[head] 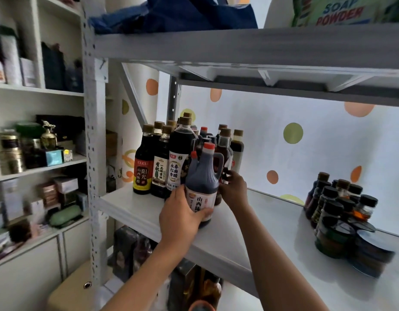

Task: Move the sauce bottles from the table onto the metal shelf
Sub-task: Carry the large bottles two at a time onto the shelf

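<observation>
A dark vinegar jug [205, 176] with a red cap, a side handle and a white label stands upright near the front edge of the white metal shelf [238, 223]. My left hand [182, 216] grips its lower body from the front left. My right hand [233, 189] reaches behind the jug, its fingers curled round a dark bottle [225, 170] that is mostly hidden. Several dark sauce bottles [162, 160] with brown caps stand packed together just behind and to the left.
Small black-capped bottles and round jars [342, 212] cluster at the shelf's right. The shelf above [238, 46] carries a blue bag [171, 14] and a soap powder pack [342, 12]. A white cabinet [37, 131] full of boxes stands to the left. More bottles [194, 286] sit below.
</observation>
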A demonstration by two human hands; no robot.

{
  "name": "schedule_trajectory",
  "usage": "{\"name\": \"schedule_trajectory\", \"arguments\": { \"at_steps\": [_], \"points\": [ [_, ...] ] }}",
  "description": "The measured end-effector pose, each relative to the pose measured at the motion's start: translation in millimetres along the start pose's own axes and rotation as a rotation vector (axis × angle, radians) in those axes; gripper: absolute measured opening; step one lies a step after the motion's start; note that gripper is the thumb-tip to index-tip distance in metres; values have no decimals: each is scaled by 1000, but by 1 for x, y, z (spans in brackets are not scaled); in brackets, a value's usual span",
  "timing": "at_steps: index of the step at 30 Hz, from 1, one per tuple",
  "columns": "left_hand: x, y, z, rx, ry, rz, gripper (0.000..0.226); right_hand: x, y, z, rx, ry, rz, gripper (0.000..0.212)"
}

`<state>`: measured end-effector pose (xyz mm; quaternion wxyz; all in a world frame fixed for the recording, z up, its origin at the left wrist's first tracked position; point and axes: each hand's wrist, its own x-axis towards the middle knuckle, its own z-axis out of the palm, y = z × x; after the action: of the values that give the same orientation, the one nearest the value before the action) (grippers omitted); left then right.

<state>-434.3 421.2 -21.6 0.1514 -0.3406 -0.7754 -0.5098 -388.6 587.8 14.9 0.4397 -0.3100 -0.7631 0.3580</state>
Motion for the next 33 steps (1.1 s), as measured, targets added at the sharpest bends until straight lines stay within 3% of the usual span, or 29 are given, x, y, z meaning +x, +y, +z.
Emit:
{"name": "schedule_trajectory", "arguments": {
  "at_steps": [16, 22, 27, 33],
  "points": [
    [-14, 1, 11, -23, 63, 17, 85, -8, 11, 22, 72, 66, 94, 11],
    [-9, 5, 15, -35, 33, 45, 74, -7, 24, 11, -23, -12, 148, 15],
    [1, 6, 25, -25, 2, 41, 76, -7, 41, -4, -272, 12, 215, 39],
    [17, 15, 42, 79, -14, 15, 79, -8, 46, -4, -356, -89, 250, 36]
  ]
}}
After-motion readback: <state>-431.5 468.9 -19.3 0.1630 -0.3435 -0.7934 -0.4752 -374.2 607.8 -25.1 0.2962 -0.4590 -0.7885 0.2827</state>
